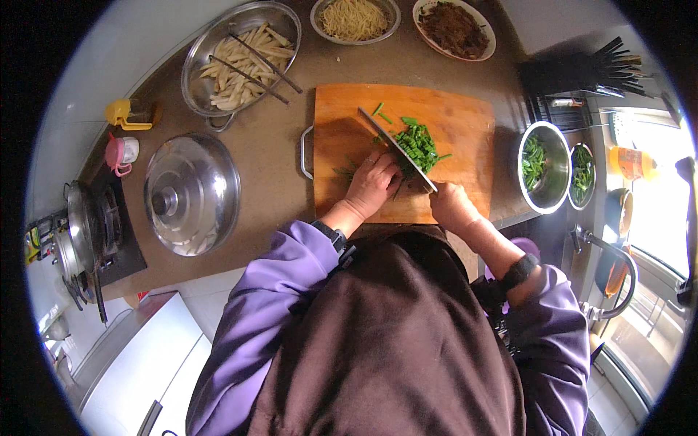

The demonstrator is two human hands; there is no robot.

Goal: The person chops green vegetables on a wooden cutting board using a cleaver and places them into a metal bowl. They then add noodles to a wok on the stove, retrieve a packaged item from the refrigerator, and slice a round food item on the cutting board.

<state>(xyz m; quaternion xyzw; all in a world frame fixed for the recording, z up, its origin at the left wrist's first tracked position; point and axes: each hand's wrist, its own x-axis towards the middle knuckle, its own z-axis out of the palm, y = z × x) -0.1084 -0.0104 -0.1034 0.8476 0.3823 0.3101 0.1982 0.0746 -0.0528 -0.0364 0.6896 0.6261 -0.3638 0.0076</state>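
My right hand (455,206) grips the handle of a kitchen knife (397,148), whose blade slants up and to the left across the wooden cutting board (463,122). My left hand (375,181) presses curled fingers on a bunch of thin green stalks close to the blade; the stalks are mostly hidden under the fingers, with thin tips (344,172) showing on the left. Right of the blade lies a heap of chopped greens (419,143). A few loose cut pieces (386,117) rest near the knife's tip.
Behind the board stand a steel pan of pale strips with chopsticks (245,79), a bowl of shredded yellow food (354,20) and a dish of brown food (455,32). A pan lid (192,193) lies left. Bowls of cut greens (544,168) stand right, near a faucet (627,272).
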